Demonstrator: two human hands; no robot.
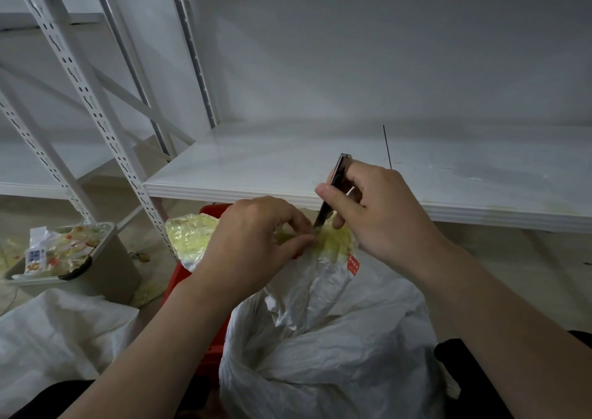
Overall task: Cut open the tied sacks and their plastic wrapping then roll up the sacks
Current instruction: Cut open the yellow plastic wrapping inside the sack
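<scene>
A white sack (pixel 326 348) stands between my knees, its neck gathered and bound with yellowish plastic wrapping (pixel 333 242). My left hand (pixel 253 239) pinches the wrapping at the neck from the left. My right hand (pixel 374 216) grips a slim utility knife (pixel 336 181), blade pointing down into the wrapping right beside my left fingertips. A small red label (pixel 353 265) hangs on the sack just below the wrapping.
A white metal shelf (pixel 256 168) runs just behind my hands, with slotted uprights (pixel 80 91) on the left. A grey bin (pixel 105 271) holding plastic scraps stands at left. Another white sack (pixel 61 338) lies lower left. A red crate (pixel 182 277) with yellow plastic sits behind the sack.
</scene>
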